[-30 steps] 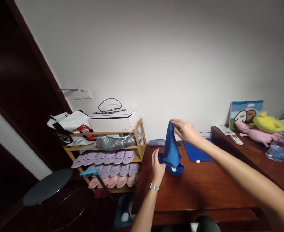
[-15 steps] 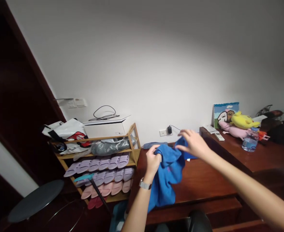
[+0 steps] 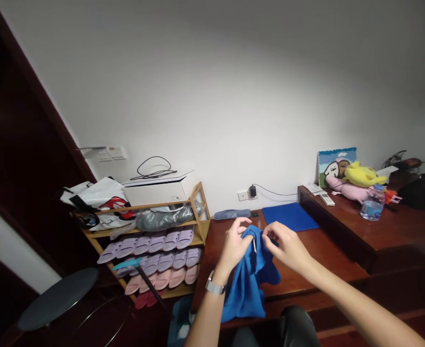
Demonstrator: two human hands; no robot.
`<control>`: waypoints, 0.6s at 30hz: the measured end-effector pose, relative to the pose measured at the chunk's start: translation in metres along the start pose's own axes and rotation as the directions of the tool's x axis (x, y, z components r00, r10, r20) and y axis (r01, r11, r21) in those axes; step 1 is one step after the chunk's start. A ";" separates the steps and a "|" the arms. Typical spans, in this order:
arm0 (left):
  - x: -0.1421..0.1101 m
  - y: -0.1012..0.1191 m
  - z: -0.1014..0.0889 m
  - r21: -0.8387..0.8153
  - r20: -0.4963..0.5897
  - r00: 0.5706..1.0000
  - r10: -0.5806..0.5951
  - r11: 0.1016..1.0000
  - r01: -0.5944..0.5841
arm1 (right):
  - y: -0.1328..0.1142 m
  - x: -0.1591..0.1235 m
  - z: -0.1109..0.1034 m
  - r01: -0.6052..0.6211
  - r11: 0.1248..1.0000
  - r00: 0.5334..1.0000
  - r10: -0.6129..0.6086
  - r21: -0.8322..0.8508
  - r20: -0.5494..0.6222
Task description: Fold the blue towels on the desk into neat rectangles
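Observation:
A blue cloth hangs bunched in loose folds over the front edge of the brown wooden table. My left hand, with a silver watch on its wrist, grips the cloth's upper edge between thumb and fingers. Opposite it, my right hand pinches the same top part, its fingertips curled at the cloth. Between the two hands a small white label shows on the cloth. Behind them lies a flat blue mat or folded cloth.
A grey-blue pouch lies by the wall near a plugged-in charger. At left stands a wooden shoe rack with rows of slippers. On the raised right surface are a water bottle, plush toys and a remote.
The blue cloth was upright above the table in a narrow peak; it now hangs spread lower and nearer me. Both hands came together at its upper edge. The view shifted slightly right.

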State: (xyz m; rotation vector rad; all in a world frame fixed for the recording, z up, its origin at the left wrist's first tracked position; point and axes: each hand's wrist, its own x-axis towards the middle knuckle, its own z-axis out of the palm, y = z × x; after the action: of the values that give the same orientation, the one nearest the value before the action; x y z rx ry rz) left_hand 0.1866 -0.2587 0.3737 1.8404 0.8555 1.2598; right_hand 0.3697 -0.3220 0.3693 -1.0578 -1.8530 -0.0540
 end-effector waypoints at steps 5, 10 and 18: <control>-0.008 0.000 0.001 0.064 0.038 0.999 -0.018 0.998 0.016 | -0.008 -0.009 0.004 0.006 0.995 0.999 -0.002 -0.098 0.035; -0.015 0.006 -0.006 0.168 0.164 0.985 -0.053 0.985 0.025 | 0.004 -0.010 0.002 -0.141 0.982 0.972 0.162 -0.124 0.171; -0.024 0.019 -0.015 0.336 0.303 0.952 -0.037 0.939 -0.070 | -0.001 -0.009 -0.021 -0.182 0.977 0.956 0.150 0.108 0.251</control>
State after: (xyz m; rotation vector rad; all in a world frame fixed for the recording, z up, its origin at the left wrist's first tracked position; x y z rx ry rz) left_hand 0.1669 -0.2855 0.3826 2.2506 0.9286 0.8351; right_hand 0.3857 -0.3382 0.3741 -1.1649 -1.9457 0.3046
